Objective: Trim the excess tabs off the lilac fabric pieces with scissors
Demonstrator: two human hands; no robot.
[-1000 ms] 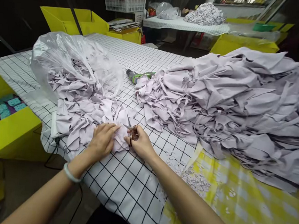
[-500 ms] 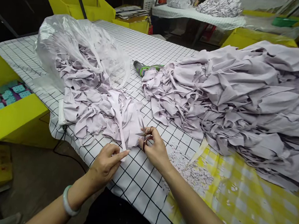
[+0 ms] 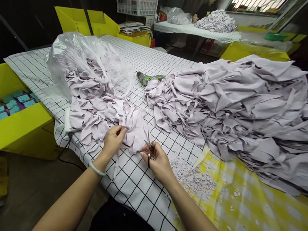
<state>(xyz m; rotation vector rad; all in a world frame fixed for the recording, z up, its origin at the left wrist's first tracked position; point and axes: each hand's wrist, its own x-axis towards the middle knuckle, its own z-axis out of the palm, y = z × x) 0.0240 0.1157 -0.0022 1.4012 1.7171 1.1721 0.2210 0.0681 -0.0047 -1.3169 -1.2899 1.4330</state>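
My left hand (image 3: pixel 114 139), with a pale bangle on its wrist, pinches the near edge of the pale lilac cloth pieces (image 3: pixel 97 116) heaped in front of me. A narrow strip of the cloth hangs down beside that wrist. My right hand (image 3: pixel 157 160) is closed on a small pair of scissors (image 3: pixel 150 144), the blades a little apart and pointing away from me. Its fingertips are close to the corner of a cloth piece. Behind the heap, a clear plastic bag (image 3: pixel 68 50) lies with more cloth spilling from its mouth.
A large pile of lilac cloth (image 3: pixel 233 104) covers the right side of the checked table (image 3: pixel 160 198). Small cloth scraps (image 3: pixel 199 180) lie by a yellow checked sheet (image 3: pixel 250 217). A green and black tool (image 3: pixel 143 78) rests mid-table. Yellow boxes (image 3: pixel 18 125) stand at left.
My left hand has moved up and away from me, from the strip's lower end to the heap's edge. The scissors now point more directly away from me. The camera view has tilted upward.
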